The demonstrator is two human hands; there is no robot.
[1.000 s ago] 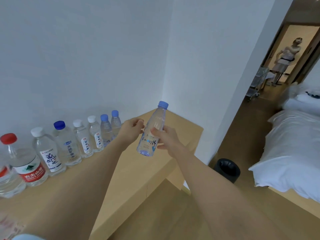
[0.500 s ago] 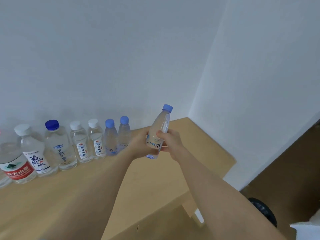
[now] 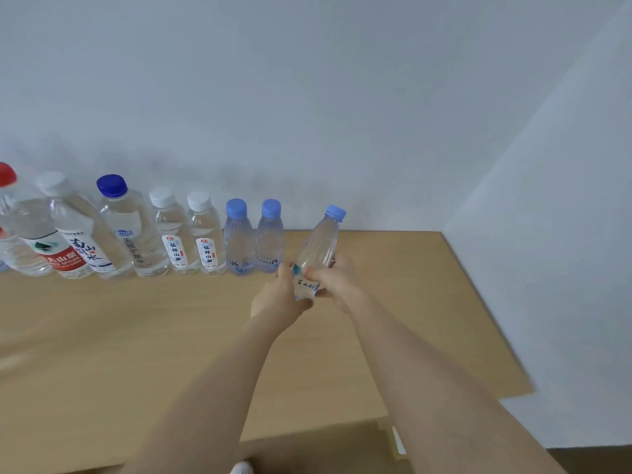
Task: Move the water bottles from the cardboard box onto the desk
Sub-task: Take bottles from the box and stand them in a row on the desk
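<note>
A small clear water bottle (image 3: 319, 248) with a light blue cap is held tilted to the right, above the wooden desk (image 3: 136, 336). My left hand (image 3: 278, 299) grips its lower end from the left. My right hand (image 3: 337, 285) grips its labelled lower part from the right. Its base is hidden between my hands. A row of several water bottles stands along the back wall; the nearest is a blue-capped bottle (image 3: 271, 237) just left of the held one. The cardboard box is out of view.
The row runs left to a red-capped bottle (image 3: 30, 234) at the frame edge. Bare desk surface lies to the right of the held bottle, up to the right wall (image 3: 547, 234). The desk's front edge and a lower panel (image 3: 325, 446) show at the bottom.
My view has swung left and down toward the desk. Both hands have carried the bottle closer to the row, next to the last blue-capped bottle. My left hand has joined the grip.
</note>
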